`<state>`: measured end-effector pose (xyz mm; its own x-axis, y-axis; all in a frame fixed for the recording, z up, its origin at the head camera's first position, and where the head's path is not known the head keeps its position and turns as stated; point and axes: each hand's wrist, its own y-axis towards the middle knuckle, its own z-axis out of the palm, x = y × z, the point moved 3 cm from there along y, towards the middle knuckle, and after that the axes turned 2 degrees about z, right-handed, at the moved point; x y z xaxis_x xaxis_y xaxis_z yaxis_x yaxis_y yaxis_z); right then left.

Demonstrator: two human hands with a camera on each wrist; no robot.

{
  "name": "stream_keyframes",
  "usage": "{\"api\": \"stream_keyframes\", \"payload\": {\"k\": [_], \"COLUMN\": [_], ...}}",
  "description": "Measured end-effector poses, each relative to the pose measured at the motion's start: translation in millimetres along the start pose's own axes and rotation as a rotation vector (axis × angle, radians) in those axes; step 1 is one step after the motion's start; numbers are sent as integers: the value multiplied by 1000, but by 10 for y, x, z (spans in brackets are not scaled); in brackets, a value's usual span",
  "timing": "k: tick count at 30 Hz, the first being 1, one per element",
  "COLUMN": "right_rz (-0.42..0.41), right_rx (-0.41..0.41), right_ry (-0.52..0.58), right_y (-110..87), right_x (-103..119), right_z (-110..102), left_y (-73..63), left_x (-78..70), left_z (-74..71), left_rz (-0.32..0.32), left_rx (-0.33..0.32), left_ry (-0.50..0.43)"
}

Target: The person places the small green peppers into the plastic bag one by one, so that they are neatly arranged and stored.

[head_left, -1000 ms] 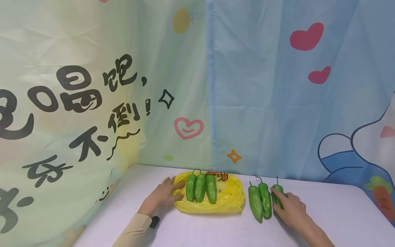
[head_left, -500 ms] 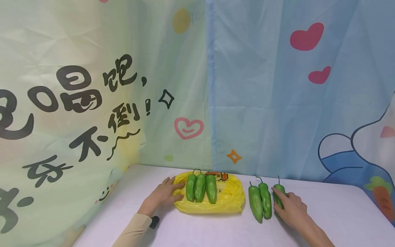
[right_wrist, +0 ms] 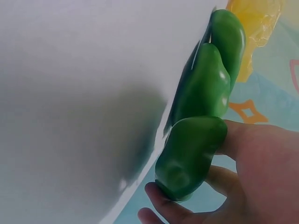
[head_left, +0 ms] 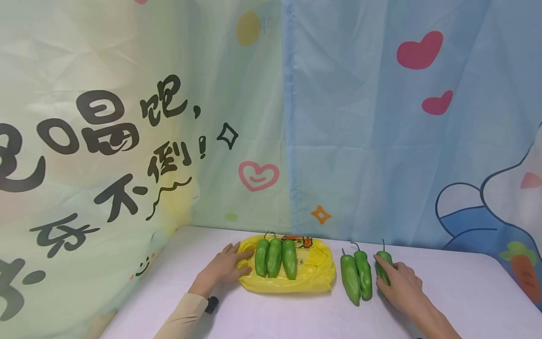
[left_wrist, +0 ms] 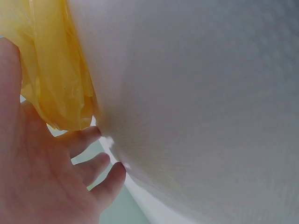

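Note:
Three green chili peppers (head_left: pixel 274 258) lie side by side on a yellow plastic bag (head_left: pixel 292 285), stems pointing away. My left hand (head_left: pixel 224 266) rests at the bag's left edge, fingers spread. In the left wrist view the bag's yellow film (left_wrist: pixel 58 70) comes between thumb and fingers, which are not curled round it. To the right of the bag, two more chili peppers (head_left: pixel 357 278) lie together on the table. Just right of these, my right hand (head_left: pixel 400 285) holds another chili pepper (right_wrist: pixel 191 154) between thumb and fingers. Its lower part is hidden by the hand in the head view.
A white-covered table (head_left: pixel 262 315) carries everything. Close behind it hangs a printed cloth (head_left: pixel 338 165), and another printed cloth (head_left: pixel 106 235) stands along the left side. A black device (head_left: pixel 212 304) sits at my left wrist.
My right hand has shifted slightly to the right and away with its chili pepper, widening the gap to the pair beside it. The left hand and the bag have stayed put.

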<state>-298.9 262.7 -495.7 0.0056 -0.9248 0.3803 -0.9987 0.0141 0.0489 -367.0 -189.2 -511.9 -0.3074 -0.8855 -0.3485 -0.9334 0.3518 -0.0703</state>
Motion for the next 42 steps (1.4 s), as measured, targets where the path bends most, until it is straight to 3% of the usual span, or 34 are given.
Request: {"api": "stream_keyframes", "payload": {"k": [13,34,42], "right_rz": [-5,-101,-99], "right_rx": [-10,-94,-73], "right_ry": [-18,-21,-14], "right_y": [26,2,17], "right_x": [43,195,280], "right_z": [-69,-199,-203], "left_y": [3,21,7], "left_x": [-5,16,4], "left_z": [-9,13,0], "left_rz": [15,-6,-1], "left_rx": [0,10,8], "left_ry": [15,10,10]}}
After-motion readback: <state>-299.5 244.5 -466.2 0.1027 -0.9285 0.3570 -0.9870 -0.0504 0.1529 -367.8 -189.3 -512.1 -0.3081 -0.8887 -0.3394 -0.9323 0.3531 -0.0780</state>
